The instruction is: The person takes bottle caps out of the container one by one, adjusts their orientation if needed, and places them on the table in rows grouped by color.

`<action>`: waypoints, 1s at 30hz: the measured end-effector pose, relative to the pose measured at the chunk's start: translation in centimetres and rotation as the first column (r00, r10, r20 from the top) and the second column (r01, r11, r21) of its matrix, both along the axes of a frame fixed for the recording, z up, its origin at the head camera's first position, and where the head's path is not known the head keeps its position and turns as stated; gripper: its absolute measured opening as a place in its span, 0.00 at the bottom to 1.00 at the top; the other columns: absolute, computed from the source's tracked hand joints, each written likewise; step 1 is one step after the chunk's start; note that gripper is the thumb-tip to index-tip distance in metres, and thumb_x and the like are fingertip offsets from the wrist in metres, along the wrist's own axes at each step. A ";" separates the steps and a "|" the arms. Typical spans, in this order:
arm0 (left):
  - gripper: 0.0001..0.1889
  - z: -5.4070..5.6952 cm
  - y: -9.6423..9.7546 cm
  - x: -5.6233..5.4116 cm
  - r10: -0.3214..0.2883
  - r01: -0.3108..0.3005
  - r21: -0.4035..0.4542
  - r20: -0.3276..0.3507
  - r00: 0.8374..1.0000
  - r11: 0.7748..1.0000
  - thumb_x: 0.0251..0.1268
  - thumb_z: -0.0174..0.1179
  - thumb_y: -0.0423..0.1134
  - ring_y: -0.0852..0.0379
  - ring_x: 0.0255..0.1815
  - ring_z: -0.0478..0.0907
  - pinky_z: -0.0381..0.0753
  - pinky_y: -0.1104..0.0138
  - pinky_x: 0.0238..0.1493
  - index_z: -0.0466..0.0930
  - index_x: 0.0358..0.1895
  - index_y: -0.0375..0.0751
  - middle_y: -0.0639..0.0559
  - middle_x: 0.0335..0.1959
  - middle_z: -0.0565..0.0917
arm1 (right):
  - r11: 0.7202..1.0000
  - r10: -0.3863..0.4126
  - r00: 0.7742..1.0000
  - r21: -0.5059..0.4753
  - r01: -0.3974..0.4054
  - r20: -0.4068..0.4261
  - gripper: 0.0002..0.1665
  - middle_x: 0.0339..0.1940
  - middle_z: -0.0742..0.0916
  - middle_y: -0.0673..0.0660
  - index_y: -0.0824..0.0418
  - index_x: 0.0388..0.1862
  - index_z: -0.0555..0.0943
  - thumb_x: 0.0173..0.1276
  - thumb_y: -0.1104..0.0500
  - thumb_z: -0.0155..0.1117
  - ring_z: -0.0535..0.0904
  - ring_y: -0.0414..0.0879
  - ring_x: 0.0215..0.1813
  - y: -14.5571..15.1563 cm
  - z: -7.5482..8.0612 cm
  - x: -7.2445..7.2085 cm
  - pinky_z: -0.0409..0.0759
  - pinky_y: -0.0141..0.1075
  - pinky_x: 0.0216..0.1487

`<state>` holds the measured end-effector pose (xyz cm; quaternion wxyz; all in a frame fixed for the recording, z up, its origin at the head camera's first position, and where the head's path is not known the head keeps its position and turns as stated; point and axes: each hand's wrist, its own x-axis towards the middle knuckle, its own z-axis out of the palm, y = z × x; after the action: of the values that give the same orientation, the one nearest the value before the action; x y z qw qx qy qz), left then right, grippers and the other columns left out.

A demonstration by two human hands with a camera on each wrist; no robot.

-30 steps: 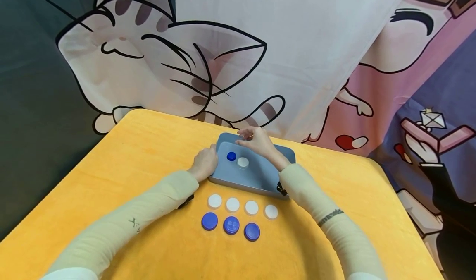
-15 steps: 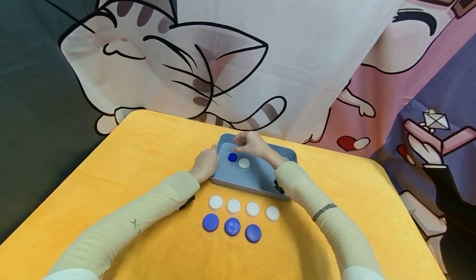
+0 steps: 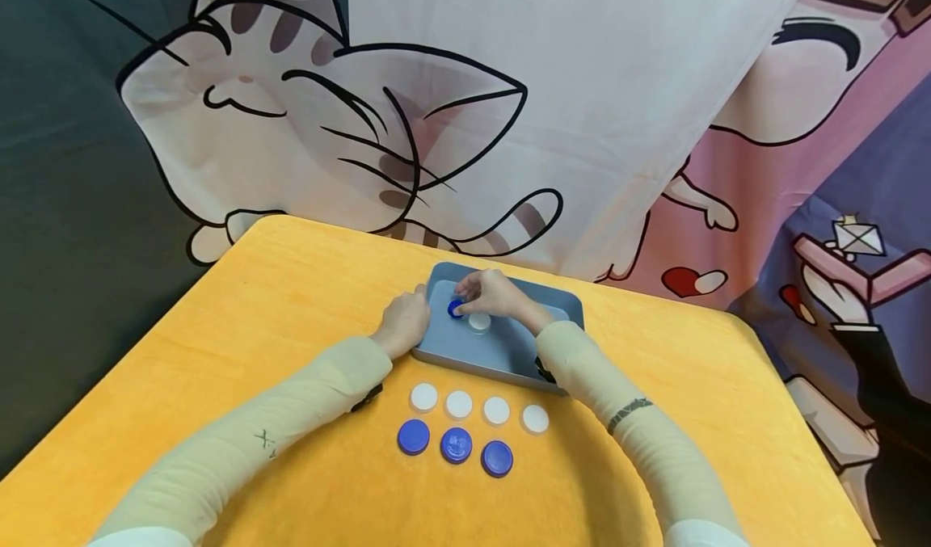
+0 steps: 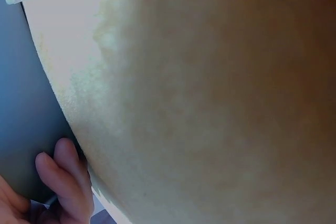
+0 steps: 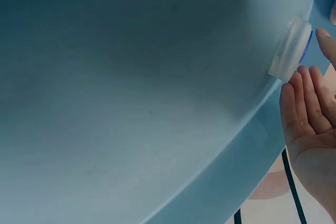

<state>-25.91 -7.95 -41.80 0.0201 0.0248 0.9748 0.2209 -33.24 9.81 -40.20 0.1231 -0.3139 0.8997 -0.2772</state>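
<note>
A blue-grey tray point(image 3: 487, 363) lies near the table's far side. My left hand point(image 3: 403, 321) grips its left edge; in the left wrist view, curled fingers point(image 4: 65, 179) show at the tray's side. Inside the tray sit a blue bottle cap point(image 3: 452, 308) and, to its right, a white bottle cap point(image 3: 479, 324). Reaching over the tray, my right hand point(image 3: 494, 295) has its thumb at the blue cap and its other fingers just beyond. From the right wrist, the fingers point(image 5: 310, 100) look extended and apart from the thumb, with the translucent side of the white cap point(image 5: 290, 48) in front.
In front of the tray, several white caps point(image 3: 458, 405) form a row on the yellow tablecloth point(image 3: 291, 288). Nearer still is a row of three blue caps point(image 3: 456, 445). A curtain with cartoon figures point(image 3: 596, 111) hangs behind the table.
My right hand has come down and forward from above the tray's far part to the blue cap. My left hand stays on the tray's edge; both caps in the tray keep their places.
</note>
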 end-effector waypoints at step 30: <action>0.15 -0.4 0.0 -0.2 0.003 -0.002 0.020 -0.038 0.999 1.000 0.75 0.43 0.36 0.43 0.33 0.85 0.84 0.57 0.32 0.72 0.54 0.29 0.36 0.32 0.84 | 0.998 -0.020 0.999 0.054 0.022 -0.028 0.19 0.40 0.89 0.57 0.63 0.44 0.85 0.54 0.58 0.76 0.85 0.45 0.41 -0.6 -0.7 0.5 0.83 0.33 0.43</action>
<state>-26.12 -7.92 -42.18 0.0008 0.0280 0.9727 0.2303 -32.72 9.25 -40.91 0.1162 -0.3047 0.9117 -0.2498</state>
